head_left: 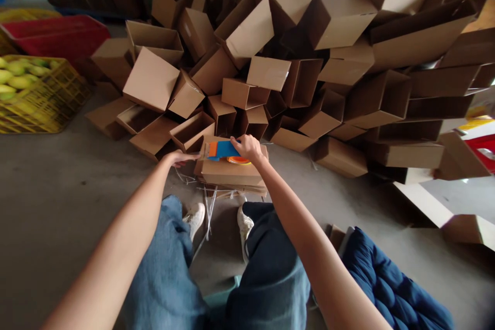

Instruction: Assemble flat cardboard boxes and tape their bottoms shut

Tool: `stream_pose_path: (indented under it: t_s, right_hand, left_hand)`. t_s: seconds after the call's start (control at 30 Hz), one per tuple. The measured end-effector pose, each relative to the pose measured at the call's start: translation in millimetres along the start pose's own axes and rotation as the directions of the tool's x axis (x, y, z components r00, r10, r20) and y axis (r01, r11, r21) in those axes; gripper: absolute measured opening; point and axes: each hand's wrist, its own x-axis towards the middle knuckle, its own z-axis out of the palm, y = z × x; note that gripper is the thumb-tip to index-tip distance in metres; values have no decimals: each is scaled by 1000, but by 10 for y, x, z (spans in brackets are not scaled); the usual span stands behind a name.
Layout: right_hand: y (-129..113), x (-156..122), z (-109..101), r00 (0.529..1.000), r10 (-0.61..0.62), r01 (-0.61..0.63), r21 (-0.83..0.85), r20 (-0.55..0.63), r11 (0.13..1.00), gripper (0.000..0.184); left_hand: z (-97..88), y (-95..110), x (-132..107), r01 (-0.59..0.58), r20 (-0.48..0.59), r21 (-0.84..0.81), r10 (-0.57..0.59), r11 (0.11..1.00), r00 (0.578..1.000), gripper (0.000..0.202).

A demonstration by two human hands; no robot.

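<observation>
A cardboard box [220,171] lies in front of my feet, on top of what looks like flattened cardboard [247,192]. In my right hand [248,147] is a blue tape gun [227,149] with an orange front end, resting on or just over the box top. An orange-yellow ring, apparently its tape roll [238,160], shows below the blue body. My left hand [181,158] is at the box's left end, fingers stretched out flat towards the edge; whether they press on it I cannot tell.
A big heap of open cardboard boxes [247,31] rises behind. At left are a yellow crate [50,98] of yellow-green fruit and a red tub [65,36]. White strapping strips [210,211] lie between my shoes. A navy cushion [386,283] is at right.
</observation>
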Motion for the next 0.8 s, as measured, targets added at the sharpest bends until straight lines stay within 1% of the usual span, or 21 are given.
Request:
stream_pose_path:
  t_s: [0.13, 0.23, 0.33, 0.43, 0.6, 0.8]
  right_hand:
    - [-14, -12, -26, 1000, 4, -3, -24, 15, 1000, 54]
    - [-27, -18, -44, 999, 6, -5, -44, 32, 999, 54]
    - [-33, -16, -45, 999, 12, -9, -59, 39, 998, 52]
    - [-31, -3, -29, 999, 12, -10, -70, 30, 998, 52]
    - [-24, 14, -20, 999, 4, -1, -71, 36, 997, 55]
    - [-26, -3, -51, 999, -14, 17, -64, 45, 998, 54]
  left_hand:
    - [43, 46, -34, 44, -38, 86, -41, 995, 998, 49]
    - [75, 71, -55, 46, -38, 117, -42, 992, 998, 52]
    - [105, 77, -60, 41, -32, 138, -37, 990, 999, 58]
    - [127, 71, -50, 37, -24, 153, -34, 988, 999, 63]
    - [173, 48, -8, 50, 12, 165, -53, 985, 999, 59]
    - [264, -2, 77, 41, 50, 154, -49, 987, 998, 60]
